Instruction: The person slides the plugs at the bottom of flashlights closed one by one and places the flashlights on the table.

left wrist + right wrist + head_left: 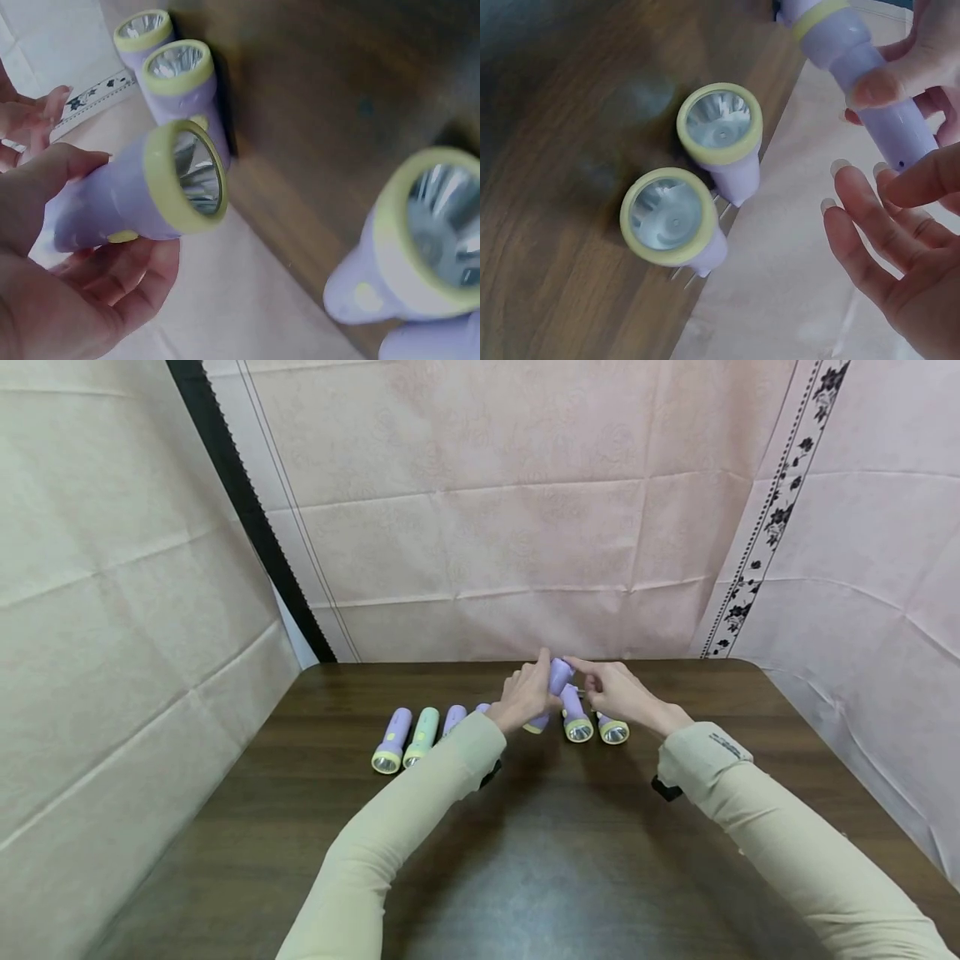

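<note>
My left hand (525, 693) grips a purple flashlight (105, 191) with a yellow rim, thumb on one side and fingers curled under the other. It is raised above the far part of the table, lens end toward the left wrist camera. My right hand (618, 695) is beside its tail end, index finger extended right at the end and the other fingers loosely bent, holding nothing. Below the hands, two more purple flashlights (667, 217) (724, 124) lie with thin metal prongs sticking out near their tails. Another flashlight (536, 725) is partly hidden by my left hand.
Left of my hands, a row on the brown wooden table (247, 827) has purple flashlights (393, 739) and a mint green flashlight (423, 732); my left sleeve covers part of it. A pale cloth (480, 527) hangs behind the table's far edge.
</note>
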`<state>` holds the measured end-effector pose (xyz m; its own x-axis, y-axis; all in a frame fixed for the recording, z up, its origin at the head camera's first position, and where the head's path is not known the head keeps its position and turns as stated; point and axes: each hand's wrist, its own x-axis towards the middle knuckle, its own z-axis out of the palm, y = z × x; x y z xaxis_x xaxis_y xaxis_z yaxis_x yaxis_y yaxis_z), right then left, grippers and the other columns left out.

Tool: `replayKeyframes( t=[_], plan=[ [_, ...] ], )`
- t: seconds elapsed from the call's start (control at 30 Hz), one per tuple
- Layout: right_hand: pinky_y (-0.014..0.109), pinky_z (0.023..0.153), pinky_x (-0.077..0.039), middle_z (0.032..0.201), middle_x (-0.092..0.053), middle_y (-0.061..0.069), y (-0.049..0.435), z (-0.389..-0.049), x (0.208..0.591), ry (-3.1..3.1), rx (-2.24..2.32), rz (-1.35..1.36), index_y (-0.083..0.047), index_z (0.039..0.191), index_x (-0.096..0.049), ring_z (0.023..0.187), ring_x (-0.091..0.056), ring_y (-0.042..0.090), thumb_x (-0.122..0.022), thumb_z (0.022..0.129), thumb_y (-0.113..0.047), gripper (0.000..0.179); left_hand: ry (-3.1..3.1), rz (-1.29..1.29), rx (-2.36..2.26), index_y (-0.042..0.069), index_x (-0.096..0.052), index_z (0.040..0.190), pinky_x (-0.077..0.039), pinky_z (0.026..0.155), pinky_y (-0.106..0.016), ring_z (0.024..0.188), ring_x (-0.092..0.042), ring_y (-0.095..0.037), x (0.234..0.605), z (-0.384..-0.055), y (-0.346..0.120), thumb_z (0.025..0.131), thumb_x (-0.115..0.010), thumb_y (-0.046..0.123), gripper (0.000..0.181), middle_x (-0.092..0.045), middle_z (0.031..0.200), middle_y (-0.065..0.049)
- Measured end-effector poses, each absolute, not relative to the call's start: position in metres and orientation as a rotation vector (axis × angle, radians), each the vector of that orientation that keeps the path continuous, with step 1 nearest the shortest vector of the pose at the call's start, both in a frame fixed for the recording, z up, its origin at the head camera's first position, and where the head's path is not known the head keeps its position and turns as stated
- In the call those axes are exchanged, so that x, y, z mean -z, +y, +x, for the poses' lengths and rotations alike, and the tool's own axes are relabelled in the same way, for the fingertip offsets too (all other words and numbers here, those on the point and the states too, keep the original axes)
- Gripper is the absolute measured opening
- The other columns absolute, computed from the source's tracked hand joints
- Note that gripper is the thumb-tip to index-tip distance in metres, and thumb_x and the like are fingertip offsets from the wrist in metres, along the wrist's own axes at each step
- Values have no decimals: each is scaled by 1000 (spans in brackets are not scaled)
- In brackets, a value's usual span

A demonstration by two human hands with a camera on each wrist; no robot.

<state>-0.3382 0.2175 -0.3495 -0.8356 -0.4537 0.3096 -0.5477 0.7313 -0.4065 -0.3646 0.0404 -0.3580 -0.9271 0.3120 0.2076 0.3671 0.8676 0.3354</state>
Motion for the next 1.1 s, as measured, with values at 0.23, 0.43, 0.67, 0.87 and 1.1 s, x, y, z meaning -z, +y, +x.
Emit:
replayKeyframes(
  t=[0.23, 0.43, 0.67, 0.87, 1.1],
  plan=[
    [29, 62, -43, 76, -64, 8, 216, -338, 346, -2774, -719, 755, -3, 147, -36, 63, -52, 13, -48, 84, 6, 65, -2929, -469, 380, 18, -31, 121, -52, 62, -38, 80, -67, -28, 355, -369, 33, 77, -80, 42, 70, -67, 94, -10],
    [30, 64, -44, 79, -65, 6, 218, -337, 348, -2807, -738, 721, -2, 147, -36, 65, -54, 13, -49, 85, 5, 64, -3000, -431, 233, 15, -41, 119, -54, 66, -39, 88, -69, -29, 373, -371, 20, 79, -76, 45, 60, -68, 101, -10],
    [29, 63, -44, 76, -65, 4, 218, -335, 352, -2835, -747, 701, -4, 146, -39, 63, -53, 13, -49, 86, 4, 61, -3016, -445, 149, 10, -50, 119, -56, 74, -41, 97, -68, -30, 395, -375, 13, 84, -73, 40, 51, -67, 109, -11],
    [29, 64, -43, 79, -67, 7, 219, -336, 352, -2834, -732, 687, -3, 143, -43, 65, -54, 12, -49, 85, 4, 59, -3050, -439, 40, 9, -55, 120, -56, 78, -41, 104, -66, -28, 401, -378, 13, 86, -70, 41, 50, -66, 117, -10],
    [28, 63, -43, 79, -66, 5, 222, -336, 350, -2848, -731, 675, -4, 141, -46, 64, -54, 12, -49, 86, 2, 56, -3090, -429, -86, 10, -57, 119, -55, 80, -41, 105, -65, -25, 404, -383, 13, 86, -68, 45, 49, -66, 117, -6]
  ],
)
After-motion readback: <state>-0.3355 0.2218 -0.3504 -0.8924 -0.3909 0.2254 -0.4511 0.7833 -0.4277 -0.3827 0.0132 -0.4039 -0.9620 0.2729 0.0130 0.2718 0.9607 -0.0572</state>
